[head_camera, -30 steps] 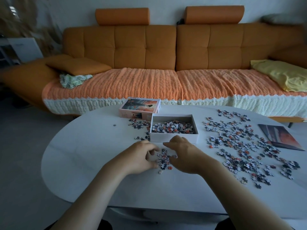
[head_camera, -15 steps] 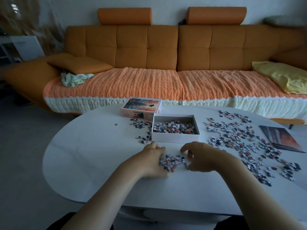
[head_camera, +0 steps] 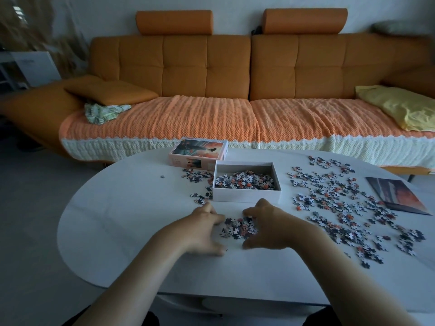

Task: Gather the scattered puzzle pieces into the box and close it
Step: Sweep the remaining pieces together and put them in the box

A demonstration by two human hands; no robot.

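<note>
table (head_camera: 122, 220): white oval top; an orange sofa (head_camera: 204, 67) stands beyond it at 12 o'clock.
box (head_camera: 246, 195): open white tray near the table's middle, upright, partly filled with pieces.
lid (head_camera: 199, 152): printed side up, at 11 o'clock of the box, just beside its far left corner.
small pile (head_camera: 239, 228): loose pieces at 6 o'clock of the box, near its front wall but apart from it, between the two hands.
left hand (head_camera: 200, 228): at 9 o'clock of the pile, blurred, fingers and thumb spread apart, tips at the pile's edge, gripping nothing.
right hand (head_camera: 270, 228): at 3 o'clock of the pile, forefinger and thumb apart in a c-shape, touching the pile, pinching nothing.
big scatter (head_camera: 341, 208): many pieces at 3 to 4 o'clock of the box.
small scatter (head_camera: 196, 176): at 9 o'clock, just beside the box's left wall.
lone piece (head_camera: 162, 176): at 9 o'clock, well apart.
picture sheet (head_camera: 397, 195): flat at 3 o'clock, past the big scatter.
</note>
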